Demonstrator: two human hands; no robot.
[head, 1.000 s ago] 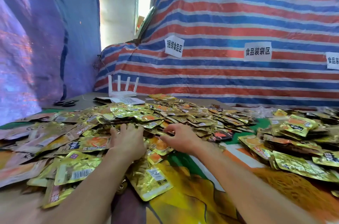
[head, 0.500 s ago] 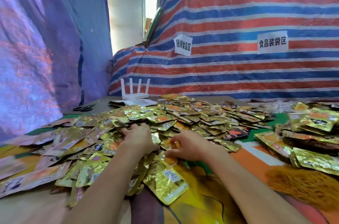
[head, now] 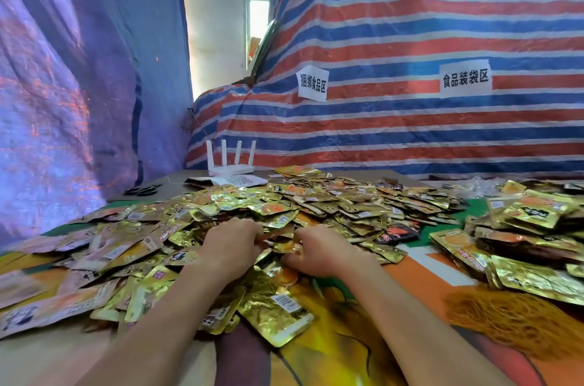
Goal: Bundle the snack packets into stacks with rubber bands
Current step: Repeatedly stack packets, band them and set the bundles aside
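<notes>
A wide heap of gold foil snack packets point(head: 316, 205) covers the table in front of me. My left hand point(head: 232, 246) and my right hand point(head: 319, 248) sit close together at the heap's near edge, both with fingers curled round packets between them; the held packets are mostly hidden by the hands. One large gold packet point(head: 276, 311) lies flat just below my hands. A mound of orange rubber bands point(head: 518, 319) lies at the right front.
A second pile of gold packets point(head: 531, 237) fills the right side. A white router point(head: 230, 164) and black scissors point(head: 142, 190) stand at the back of the table. Striped tarpaulin point(head: 410, 120) with paper labels rises behind; a blue sheet hangs on the left.
Both hands have drawn closer together and their fingers have curled round packets at the heap's edge. The camera has tilted up and shifted a little.
</notes>
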